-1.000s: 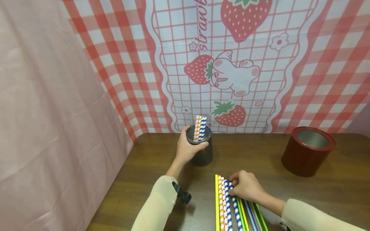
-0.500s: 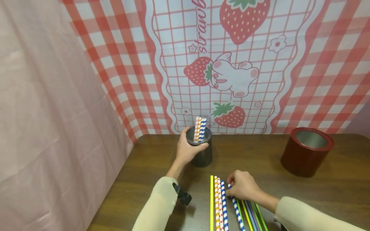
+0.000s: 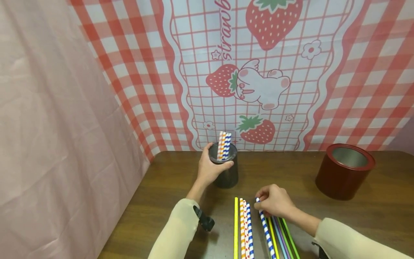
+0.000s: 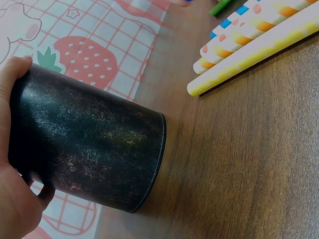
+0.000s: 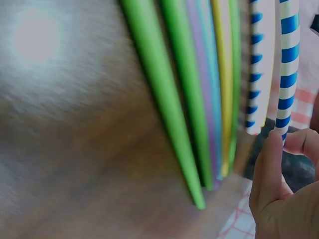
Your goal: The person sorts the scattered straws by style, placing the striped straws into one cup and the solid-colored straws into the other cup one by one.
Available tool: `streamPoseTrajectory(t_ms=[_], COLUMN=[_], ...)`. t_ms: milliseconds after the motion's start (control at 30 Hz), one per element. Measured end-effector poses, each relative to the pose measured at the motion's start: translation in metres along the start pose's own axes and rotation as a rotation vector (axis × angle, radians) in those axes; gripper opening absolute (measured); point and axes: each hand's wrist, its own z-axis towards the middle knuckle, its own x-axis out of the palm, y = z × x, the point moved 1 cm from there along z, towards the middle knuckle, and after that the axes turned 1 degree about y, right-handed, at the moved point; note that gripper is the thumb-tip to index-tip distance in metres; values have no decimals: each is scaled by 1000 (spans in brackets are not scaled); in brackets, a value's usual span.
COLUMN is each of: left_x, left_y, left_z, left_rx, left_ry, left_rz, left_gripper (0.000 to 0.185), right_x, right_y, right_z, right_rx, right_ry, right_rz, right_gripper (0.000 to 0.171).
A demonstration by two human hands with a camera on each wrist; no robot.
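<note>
right hand [image 3: 274, 201] fingers pinched on the far tip of the blue-striped straw [image 3: 266, 230], its length lying on the bench toward the wrist. left hand [image 3: 208, 168] wrapped round the dark cup [image 3: 226, 172]. best lift tip-first, keep the cup steady.

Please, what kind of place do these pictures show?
Probably a small staged tabletop booth, not a real kitchen: a strawberry-print cloth backdrop, a pink side curtain, and a wooden table with paper straws.

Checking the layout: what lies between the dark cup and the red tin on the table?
Nothing: in the head view, bare tabletop runs from the dark cup to the red tin.
</note>
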Motion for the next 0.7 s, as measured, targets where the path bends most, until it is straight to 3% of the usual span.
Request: streamPoseTrajectory(t_ms=[267, 700], left_x=[-1, 0], left_y=[0, 1], left_z=[0, 0], left_rx=[0, 6], left_ry=[-3, -3], left_rz=[9, 3], left_gripper=[101, 101], right_x=[-18, -51], right_y=[22, 65], right_z=[13, 35], right_rx=[-44, -152], right_ry=[-40, -204], right_rz=[126, 173], right_gripper=[27, 31])
